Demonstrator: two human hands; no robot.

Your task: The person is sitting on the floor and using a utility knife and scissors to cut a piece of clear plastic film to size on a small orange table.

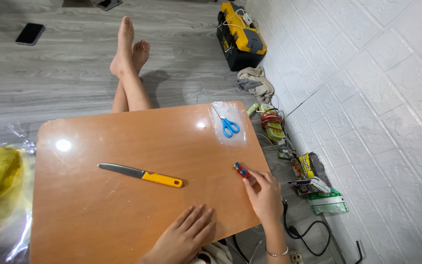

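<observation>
Low and wooden, the small table sits over grey floorboards beside a white brick-pattern wall. Nearest, the left hand lies flat and released on the tabletop, holding nothing. Just right of it, the right hand pinches a small red lighter at its fingertips, close to the table's right edge; a firm grip and a pull inward would likely keep it from slipping off. Left of the fingertips lies a yellow-handled knife, blade pointing away, with bare wood around it. Farther off, blue scissors rest near the far corner.
</observation>
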